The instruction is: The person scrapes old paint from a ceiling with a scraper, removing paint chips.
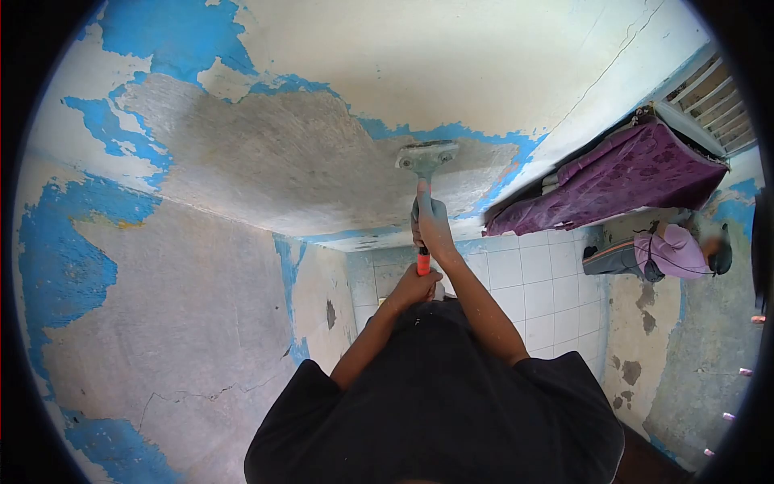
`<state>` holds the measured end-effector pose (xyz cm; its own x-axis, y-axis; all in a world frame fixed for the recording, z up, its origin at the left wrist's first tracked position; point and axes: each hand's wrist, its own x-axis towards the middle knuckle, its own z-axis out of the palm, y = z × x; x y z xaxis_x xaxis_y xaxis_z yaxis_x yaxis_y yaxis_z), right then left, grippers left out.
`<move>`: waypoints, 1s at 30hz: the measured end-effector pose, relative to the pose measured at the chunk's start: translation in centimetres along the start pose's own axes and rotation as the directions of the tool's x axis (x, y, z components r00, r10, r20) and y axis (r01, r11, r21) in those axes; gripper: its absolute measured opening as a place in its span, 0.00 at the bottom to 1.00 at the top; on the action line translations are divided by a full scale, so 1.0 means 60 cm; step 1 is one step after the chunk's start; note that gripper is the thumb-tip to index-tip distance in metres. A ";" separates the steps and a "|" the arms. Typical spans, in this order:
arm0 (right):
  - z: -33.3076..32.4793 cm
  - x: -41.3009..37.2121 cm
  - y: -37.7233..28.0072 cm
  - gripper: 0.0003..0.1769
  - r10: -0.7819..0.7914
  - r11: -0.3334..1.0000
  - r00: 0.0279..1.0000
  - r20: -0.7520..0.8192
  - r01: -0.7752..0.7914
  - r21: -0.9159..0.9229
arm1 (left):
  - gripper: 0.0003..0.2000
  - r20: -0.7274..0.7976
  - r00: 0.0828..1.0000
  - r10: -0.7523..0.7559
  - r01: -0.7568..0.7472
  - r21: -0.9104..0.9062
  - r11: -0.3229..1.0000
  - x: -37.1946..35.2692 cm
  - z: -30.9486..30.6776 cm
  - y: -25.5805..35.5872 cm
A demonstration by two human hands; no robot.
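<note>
A scraper [425,155] with a wide grey head and a red and black handle is held up against the wall [298,145], its blade on the bare grey plaster just below a strip of blue paint. My right hand [433,223] is wrapped round the upper handle near the head, with a finger stretched along it. Lower down, my left hand [415,286] is closed round the handle's bottom end. White and blue paint with ragged edges surrounds the bare plaster.
A purple patterned cloth [613,177] covers something along the wall at right, beside a white-barred window [709,93]. Another person [673,252] in a pink top is beyond it. White floor tiles [536,274] show below. A side wall [185,298] with peeling paint stands at left.
</note>
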<state>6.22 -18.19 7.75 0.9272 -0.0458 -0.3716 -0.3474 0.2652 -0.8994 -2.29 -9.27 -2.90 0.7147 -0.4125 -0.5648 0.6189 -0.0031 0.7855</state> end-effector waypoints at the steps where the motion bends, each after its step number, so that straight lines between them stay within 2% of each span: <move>1: 0.000 -0.001 0.001 0.34 0.007 1.000 1.000 -0.005 -0.007 -0.011 | 0.14 0.017 1.000 0.001 -0.001 -0.007 1.000 -0.002 -0.002 -0.002; 5: -0.003 0.014 0.027 0.34 0.026 1.000 0.999 0.026 -0.026 -0.010 | 0.13 -0.007 1.000 -0.026 0.026 -0.037 0.999 0.003 -0.009 -0.013; 8: -0.005 0.025 0.054 0.34 0.030 1.000 0.999 0.028 -0.030 -0.009 | 0.13 0.036 0.999 -0.012 0.013 -0.015 1.000 0.011 -0.022 -0.035; 11: 0.005 0.002 -0.017 0.34 0.042 0.999 0.999 0.021 -0.042 0.017 | 0.13 -0.018 1.000 -0.025 0.027 0.112 0.993 -0.012 -0.006 0.036; 14: 0.001 0.010 0.000 0.34 0.018 1.000 0.999 0.028 -0.019 0.014 | 0.13 0.015 1.000 0.000 -0.001 0.006 1.000 0.000 -0.013 0.008; 17: 0.002 0.016 0.029 0.34 0.010 1.000 1.000 0.012 -0.010 -0.005 | 0.13 -0.020 1.000 -0.025 0.024 -0.011 1.000 0.014 -0.020 -0.021; 20: -0.003 0.025 0.060 0.34 0.043 0.999 0.999 0.008 -0.043 0.009 | 0.13 0.002 0.999 -0.044 0.044 0.042 0.998 0.003 -0.021 -0.020; 23: 0.001 0.014 0.005 0.34 -0.018 1.000 1.000 0.014 0.018 0.020 | 0.13 -0.069 0.997 0.029 -0.019 0.134 0.991 0.007 -0.013 0.013; 26: 0.002 0.005 -0.054 0.34 -0.019 0.998 0.999 0.042 0.016 0.064 | 0.13 -0.031 0.996 0.080 -0.076 0.124 0.989 0.000 -0.003 0.066; 29: -0.001 0.010 -0.025 0.34 -0.062 0.998 0.998 0.009 0.062 0.013 | 0.13 -0.038 0.998 0.047 -0.045 0.074 0.996 0.006 0.001 0.041; 30: -0.005 0.014 0.001 0.34 -0.033 0.999 0.999 0.001 0.033 0.000 | 0.13 0.004 1.000 0.021 -0.021 0.044 0.999 0.009 -0.005 0.021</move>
<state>6.97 -18.52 7.33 0.9385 -0.0534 -0.3412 -0.3163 0.2640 -0.9112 -1.04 -9.24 -2.27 0.7261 -0.4160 -0.5476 0.5890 -0.0347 0.8074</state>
